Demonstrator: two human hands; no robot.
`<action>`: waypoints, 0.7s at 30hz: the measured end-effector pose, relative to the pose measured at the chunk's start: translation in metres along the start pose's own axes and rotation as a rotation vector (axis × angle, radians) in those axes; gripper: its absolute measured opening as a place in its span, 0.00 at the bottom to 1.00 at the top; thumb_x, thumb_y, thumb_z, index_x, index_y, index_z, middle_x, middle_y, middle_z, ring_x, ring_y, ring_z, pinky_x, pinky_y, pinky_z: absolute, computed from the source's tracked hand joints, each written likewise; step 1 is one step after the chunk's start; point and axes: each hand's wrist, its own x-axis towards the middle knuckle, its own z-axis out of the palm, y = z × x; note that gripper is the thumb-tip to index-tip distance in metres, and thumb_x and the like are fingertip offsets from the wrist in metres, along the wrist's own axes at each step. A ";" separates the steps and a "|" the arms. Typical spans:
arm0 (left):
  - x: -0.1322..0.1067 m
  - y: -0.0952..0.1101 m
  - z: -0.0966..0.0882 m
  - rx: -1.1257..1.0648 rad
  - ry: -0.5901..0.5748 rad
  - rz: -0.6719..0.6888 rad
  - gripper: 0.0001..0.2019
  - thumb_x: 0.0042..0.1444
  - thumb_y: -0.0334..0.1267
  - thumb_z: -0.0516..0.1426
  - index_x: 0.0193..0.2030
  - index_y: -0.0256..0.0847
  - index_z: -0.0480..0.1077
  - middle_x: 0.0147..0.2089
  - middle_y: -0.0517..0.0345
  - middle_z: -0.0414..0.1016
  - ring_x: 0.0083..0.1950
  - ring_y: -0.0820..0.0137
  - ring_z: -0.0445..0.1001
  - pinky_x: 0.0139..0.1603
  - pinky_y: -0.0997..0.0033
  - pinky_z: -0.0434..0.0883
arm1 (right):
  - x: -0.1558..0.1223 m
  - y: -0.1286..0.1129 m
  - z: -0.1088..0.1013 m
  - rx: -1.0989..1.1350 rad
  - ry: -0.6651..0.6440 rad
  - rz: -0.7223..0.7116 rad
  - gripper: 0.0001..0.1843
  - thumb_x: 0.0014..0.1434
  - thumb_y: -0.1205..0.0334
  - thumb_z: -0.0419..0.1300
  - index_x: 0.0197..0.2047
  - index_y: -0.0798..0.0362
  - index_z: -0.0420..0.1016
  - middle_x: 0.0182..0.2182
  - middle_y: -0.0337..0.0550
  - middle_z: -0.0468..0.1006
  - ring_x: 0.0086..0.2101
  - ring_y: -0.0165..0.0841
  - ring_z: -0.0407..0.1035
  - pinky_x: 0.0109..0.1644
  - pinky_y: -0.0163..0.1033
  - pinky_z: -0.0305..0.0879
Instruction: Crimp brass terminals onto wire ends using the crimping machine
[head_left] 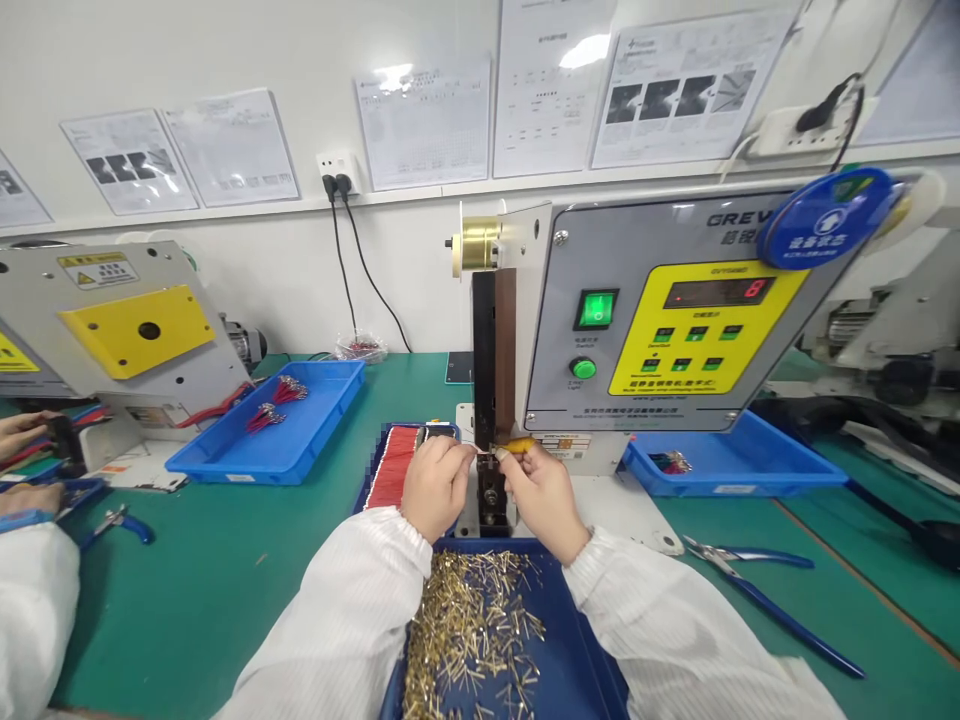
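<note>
1. the left hand (439, 485) is closed in a tight pinch, its fingertips gripping a fine wire end (475, 452) that is too thin to make out clearly.
2. the right hand (541, 500) is also pinching, holding a small yellow piece (519, 445) right beside the wire end. both hands meet in front of the dark upright head (484, 350) of a bench-top machine (675, 310), just above its small metal anvil block (492, 495).
3. the wire end looks light and limp, so it will probably bend if held far back. a grip close to the tip seems safest, as the hands have it now. the yellow piece looks small and easy to lose, so a firm fingertip hold suits it.
4. left of the hands, red wires (390, 465) lie side by side in a dark blue tray (367, 480). below them, loose brass pins (472, 630) fill another dark blue tray (592, 640); they look light, slippery and prone to tangling.
5. further out lie blue-handled pliers (757, 590) and a blue tray (735, 470). at far left, a co-worker's hands (22, 435) work at another machine (127, 330).
</note>
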 end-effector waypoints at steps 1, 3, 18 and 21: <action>0.000 0.000 0.000 -0.009 -0.015 -0.011 0.11 0.64 0.34 0.48 0.41 0.38 0.72 0.36 0.52 0.73 0.40 0.67 0.71 0.41 0.67 0.68 | 0.001 -0.002 -0.003 -0.045 -0.018 -0.003 0.12 0.59 0.51 0.53 0.29 0.50 0.63 0.19 0.37 0.71 0.20 0.32 0.67 0.26 0.36 0.63; -0.001 -0.001 0.000 -0.022 -0.029 -0.042 0.11 0.64 0.35 0.47 0.40 0.39 0.71 0.36 0.53 0.75 0.40 0.67 0.73 0.41 0.68 0.69 | 0.005 -0.006 -0.014 -0.184 -0.072 -0.011 0.11 0.60 0.54 0.51 0.29 0.50 0.63 0.21 0.39 0.73 0.22 0.34 0.69 0.27 0.37 0.62; -0.004 -0.004 0.008 -0.028 -0.016 -0.106 0.09 0.60 0.33 0.50 0.38 0.40 0.72 0.34 0.56 0.78 0.36 0.68 0.76 0.36 0.70 0.69 | 0.011 0.037 -0.096 -0.746 -0.400 -0.019 0.11 0.59 0.60 0.53 0.32 0.52 0.75 0.33 0.47 0.80 0.35 0.40 0.74 0.38 0.39 0.65; -0.004 -0.004 0.009 -0.037 -0.018 -0.102 0.09 0.60 0.33 0.51 0.37 0.40 0.72 0.34 0.57 0.78 0.36 0.68 0.76 0.36 0.70 0.70 | 0.011 0.036 -0.095 -0.754 -0.407 -0.012 0.10 0.58 0.61 0.54 0.31 0.52 0.76 0.32 0.46 0.80 0.34 0.38 0.73 0.37 0.38 0.64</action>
